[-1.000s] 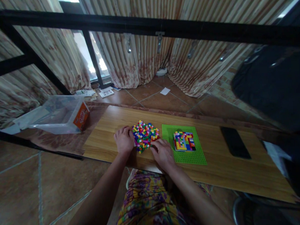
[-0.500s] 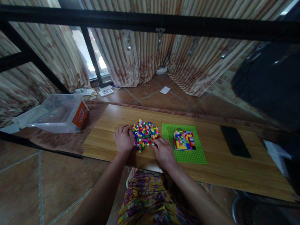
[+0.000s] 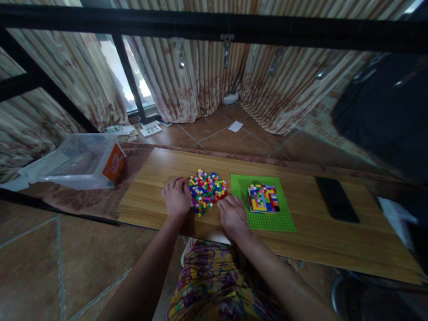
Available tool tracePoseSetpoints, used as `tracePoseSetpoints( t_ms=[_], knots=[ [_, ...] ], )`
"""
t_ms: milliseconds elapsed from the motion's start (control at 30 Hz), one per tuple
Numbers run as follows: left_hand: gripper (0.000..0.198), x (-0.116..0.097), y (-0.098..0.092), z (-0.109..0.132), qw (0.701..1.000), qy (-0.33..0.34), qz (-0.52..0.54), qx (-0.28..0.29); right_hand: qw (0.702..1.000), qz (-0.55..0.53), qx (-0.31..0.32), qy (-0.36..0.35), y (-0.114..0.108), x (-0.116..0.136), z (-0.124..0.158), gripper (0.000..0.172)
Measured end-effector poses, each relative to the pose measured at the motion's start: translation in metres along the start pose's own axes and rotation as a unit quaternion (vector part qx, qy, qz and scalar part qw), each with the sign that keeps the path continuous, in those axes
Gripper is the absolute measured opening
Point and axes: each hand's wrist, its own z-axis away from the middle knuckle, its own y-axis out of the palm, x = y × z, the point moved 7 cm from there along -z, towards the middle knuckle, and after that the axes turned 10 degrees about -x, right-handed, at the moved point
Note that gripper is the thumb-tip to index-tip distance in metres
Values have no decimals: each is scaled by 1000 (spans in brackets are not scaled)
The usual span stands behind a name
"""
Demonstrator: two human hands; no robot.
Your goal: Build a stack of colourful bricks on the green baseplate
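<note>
A loose pile of small multicoloured building bricks (image 3: 207, 191) lies on the wooden board. My left hand (image 3: 177, 198) rests against the pile's left edge, its fingers loosely bent and no brick visible in them. At the lower right of the pile is my right hand (image 3: 234, 217), its fingers curled in and the thumb close to them. Whatever those fingers hold, if anything, is too small to make out. Just right of that hand lies a green studded baseplate (image 3: 269, 223). On it sits a low, blocky build of coloured bricks (image 3: 263, 199), apart from my hand.
A black phone (image 3: 336, 199) lies toward the right end of the wooden board (image 3: 309, 241). Left of the board stands a clear plastic bin (image 3: 75, 162) with an orange label. A black metal bar (image 3: 201, 26) crosses above, before striped curtains (image 3: 203, 80).
My right hand's fingers have drawn back slightly from the pile and curled in more. The left hand stays at the pile's edge. The view has shifted slightly.
</note>
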Motion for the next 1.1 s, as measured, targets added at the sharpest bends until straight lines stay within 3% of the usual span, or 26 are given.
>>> tracePoseSetpoints(
  t_ms=[633, 900, 1100],
  knots=[
    [26, 1, 0, 0, 1000, -2, 1, 0, 998, -19, -64, 16, 4, -2, 10, 26],
    [26, -1, -1, -1, 1000, 0, 5, 4, 975, -163, -99, 116, -17, -11, 11, 16],
    [26, -2, -2, -1, 1000, 3, 10, 2, 927, -283, -137, 204, -44, -30, 16, 14]
  ],
)
